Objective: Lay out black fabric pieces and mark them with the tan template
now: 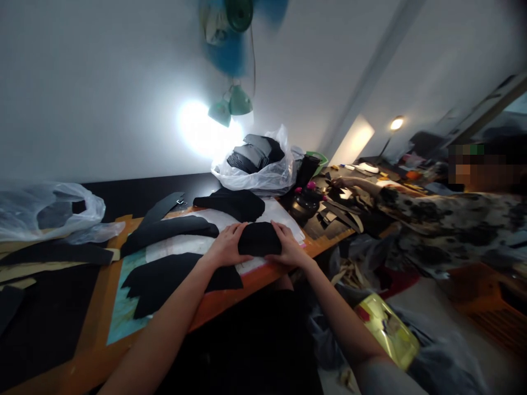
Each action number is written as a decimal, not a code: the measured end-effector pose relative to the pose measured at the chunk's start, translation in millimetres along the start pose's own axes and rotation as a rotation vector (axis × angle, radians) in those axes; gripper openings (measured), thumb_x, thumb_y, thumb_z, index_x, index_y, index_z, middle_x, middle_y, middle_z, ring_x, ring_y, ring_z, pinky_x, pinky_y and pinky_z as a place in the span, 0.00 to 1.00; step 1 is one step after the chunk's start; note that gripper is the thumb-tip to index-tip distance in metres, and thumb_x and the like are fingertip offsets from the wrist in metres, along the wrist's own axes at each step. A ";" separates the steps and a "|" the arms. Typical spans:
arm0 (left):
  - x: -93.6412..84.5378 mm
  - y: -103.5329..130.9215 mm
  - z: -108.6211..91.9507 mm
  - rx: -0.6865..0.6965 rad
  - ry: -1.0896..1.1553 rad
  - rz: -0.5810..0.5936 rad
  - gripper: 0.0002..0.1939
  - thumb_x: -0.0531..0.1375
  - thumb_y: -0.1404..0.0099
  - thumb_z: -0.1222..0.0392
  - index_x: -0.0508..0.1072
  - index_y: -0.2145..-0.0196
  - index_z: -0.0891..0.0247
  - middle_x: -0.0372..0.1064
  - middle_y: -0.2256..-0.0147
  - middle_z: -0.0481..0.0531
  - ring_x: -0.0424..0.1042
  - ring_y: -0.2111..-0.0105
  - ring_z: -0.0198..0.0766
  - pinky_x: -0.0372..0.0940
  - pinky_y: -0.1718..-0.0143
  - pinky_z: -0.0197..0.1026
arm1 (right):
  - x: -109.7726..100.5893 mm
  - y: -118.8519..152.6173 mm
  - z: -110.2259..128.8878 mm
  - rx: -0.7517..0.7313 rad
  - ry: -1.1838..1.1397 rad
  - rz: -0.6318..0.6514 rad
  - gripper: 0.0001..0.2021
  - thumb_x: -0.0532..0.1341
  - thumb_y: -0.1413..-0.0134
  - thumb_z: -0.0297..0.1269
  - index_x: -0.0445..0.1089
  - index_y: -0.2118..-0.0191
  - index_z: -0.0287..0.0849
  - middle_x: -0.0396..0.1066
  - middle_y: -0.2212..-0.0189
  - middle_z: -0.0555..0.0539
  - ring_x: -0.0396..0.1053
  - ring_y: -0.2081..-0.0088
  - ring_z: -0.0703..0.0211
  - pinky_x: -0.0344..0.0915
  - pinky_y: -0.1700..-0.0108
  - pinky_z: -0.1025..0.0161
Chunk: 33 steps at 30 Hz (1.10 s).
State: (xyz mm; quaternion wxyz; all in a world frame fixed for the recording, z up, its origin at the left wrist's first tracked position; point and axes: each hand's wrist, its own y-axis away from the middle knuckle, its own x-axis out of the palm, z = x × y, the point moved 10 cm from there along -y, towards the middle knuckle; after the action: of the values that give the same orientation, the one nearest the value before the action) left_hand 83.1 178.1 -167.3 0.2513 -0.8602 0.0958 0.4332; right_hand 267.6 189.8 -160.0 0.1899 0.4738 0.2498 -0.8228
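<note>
Between my two hands is a small black piece of material (259,238) with a curved top edge, at the front edge of the table. My left hand (229,246) grips its left side, and my right hand (290,248) grips its right side, thumbs toward me. Flat black cut pieces lie around it: one (164,281) with a jagged edge to the left, partly under my left forearm, a folded-looking one (233,204) just behind, and a long curved one (177,226). Whether the pieces are leather or cloth I cannot tell.
Behind stands a white plastic bag (255,180) full of dark cut pieces. Dark containers with pink tops (305,203) sit right of it. A co-worker's patterned sleeve (428,219) reaches over the right-hand table. A yellow container (389,332) is low on the right. A fan (239,13) hangs above.
</note>
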 end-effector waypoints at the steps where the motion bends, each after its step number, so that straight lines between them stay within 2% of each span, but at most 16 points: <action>1: 1.9 0.2 0.4 -0.003 -0.013 0.017 0.49 0.73 0.46 0.47 0.58 0.33 0.61 0.65 0.41 0.65 0.66 0.41 0.61 0.64 0.38 0.61 | 2.6 -1.1 -0.5 0.003 0.009 0.008 0.59 0.75 0.55 0.49 0.42 0.24 0.42 0.55 0.35 0.31 0.56 0.34 0.34 0.57 0.33 0.39; 4: -7.1 0.1 -4.1 0.023 -0.075 -0.074 0.46 0.71 0.43 0.47 0.58 0.33 0.62 0.67 0.44 0.65 0.68 0.44 0.61 0.64 0.39 0.61 | -2.7 -2.1 4.6 -0.033 0.065 -0.047 0.56 0.73 0.51 0.49 0.42 0.23 0.43 0.59 0.38 0.32 0.59 0.37 0.34 0.61 0.36 0.38; 7: -14.6 0.5 -8.8 0.059 -0.070 -0.167 0.49 0.71 0.43 0.46 0.55 0.31 0.62 0.65 0.41 0.66 0.66 0.42 0.61 0.62 0.37 0.62 | -14.4 -0.2 10.7 -0.061 0.160 -0.143 0.55 0.71 0.48 0.52 0.42 0.23 0.43 0.57 0.36 0.30 0.57 0.36 0.31 0.58 0.34 0.35; 9: -5.9 -0.8 -5.4 0.037 -0.033 -0.101 0.50 0.72 0.44 0.48 0.55 0.31 0.60 0.63 0.40 0.65 0.65 0.40 0.61 0.62 0.37 0.62 | -11.6 -1.0 11.2 -0.062 0.173 -0.121 0.55 0.71 0.49 0.55 0.43 0.24 0.42 0.56 0.35 0.29 0.55 0.35 0.30 0.56 0.34 0.34; 12: 7.6 -0.8 0.9 -0.015 -0.028 0.021 0.48 0.73 0.46 0.50 0.58 0.33 0.60 0.65 0.41 0.65 0.66 0.41 0.61 0.64 0.39 0.61 | 0.1 -4.6 12.3 -0.069 0.128 -0.020 0.55 0.72 0.52 0.56 0.48 0.26 0.37 0.59 0.36 0.29 0.57 0.36 0.31 0.59 0.35 0.37; 14: 3.6 -0.5 -2.7 0.010 -0.070 -0.002 0.47 0.72 0.45 0.49 0.59 0.33 0.62 0.66 0.43 0.66 0.67 0.42 0.62 0.64 0.39 0.61 | 0.0 -5.9 15.4 -0.067 0.147 -0.007 0.53 0.72 0.51 0.54 0.50 0.27 0.35 0.61 0.38 0.28 0.61 0.38 0.31 0.61 0.37 0.38; 18: -14.8 0.7 -13.9 0.096 -0.103 -0.154 0.45 0.69 0.41 0.47 0.58 0.32 0.64 0.64 0.41 0.67 0.65 0.41 0.62 0.60 0.35 0.62 | -16.1 -4.3 23.0 -0.034 0.271 -0.128 0.53 0.70 0.47 0.54 0.46 0.25 0.37 0.60 0.38 0.27 0.60 0.39 0.27 0.57 0.37 0.34; 19: -13.8 0.3 -11.6 0.081 -0.084 -0.145 0.46 0.70 0.41 0.47 0.57 0.32 0.63 0.64 0.41 0.67 0.65 0.41 0.62 0.60 0.35 0.62 | -15.1 -4.2 22.8 -0.020 0.272 -0.120 0.53 0.70 0.48 0.54 0.45 0.25 0.38 0.60 0.38 0.27 0.59 0.39 0.27 0.57 0.37 0.34; 23: 7.1 -0.8 5.5 -0.025 0.007 0.017 0.48 0.72 0.45 0.50 0.58 0.32 0.62 0.65 0.41 0.66 0.66 0.40 0.62 0.63 0.37 0.62 | 5.6 -6.6 11.5 0.011 0.153 0.034 0.56 0.72 0.51 0.55 0.46 0.25 0.38 0.61 0.39 0.29 0.63 0.40 0.31 0.62 0.38 0.38; 25: 8.8 -0.5 8.2 -0.032 0.025 0.024 0.48 0.72 0.45 0.50 0.59 0.33 0.65 0.64 0.40 0.68 0.66 0.40 0.62 0.63 0.37 0.61 | 8.9 -6.6 5.6 -0.010 0.083 0.060 0.56 0.73 0.52 0.54 0.45 0.24 0.39 0.58 0.36 0.29 0.61 0.37 0.33 0.61 0.36 0.39; 28: -0.2 -0.9 3.2 0.005 0.002 -0.034 0.48 0.73 0.46 0.49 0.61 0.34 0.67 0.66 0.43 0.69 0.69 0.43 0.61 0.65 0.39 0.59 | 2.2 -3.3 -5.4 0.002 -0.017 0.045 0.56 0.74 0.54 0.51 0.46 0.25 0.41 0.58 0.36 0.31 0.60 0.36 0.35 0.60 0.35 0.40; 31: -17.8 0.1 -7.4 0.086 -0.041 -0.163 0.47 0.73 0.46 0.48 0.62 0.34 0.65 0.68 0.45 0.67 0.70 0.44 0.61 0.64 0.38 0.62 | -15.8 2.9 -8.8 0.022 -0.046 -0.063 0.53 0.74 0.52 0.51 0.49 0.26 0.43 0.62 0.39 0.34 0.62 0.38 0.37 0.61 0.35 0.40; 33: -26.1 2.0 -9.7 0.120 -0.015 -0.239 0.47 0.72 0.45 0.48 0.60 0.33 0.63 0.66 0.42 0.66 0.67 0.41 0.60 0.63 0.36 0.62 | -25.4 6.3 -4.0 0.002 -0.017 -0.142 0.52 0.74 0.51 0.51 0.49 0.26 0.44 0.61 0.39 0.35 0.61 0.37 0.37 0.60 0.35 0.41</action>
State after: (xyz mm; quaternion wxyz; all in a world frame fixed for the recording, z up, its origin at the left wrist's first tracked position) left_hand 73.3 170.1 -142.5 0.3528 -0.8457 0.0167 0.4000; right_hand 286.0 189.1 -141.0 0.1329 0.4480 0.2803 -0.8385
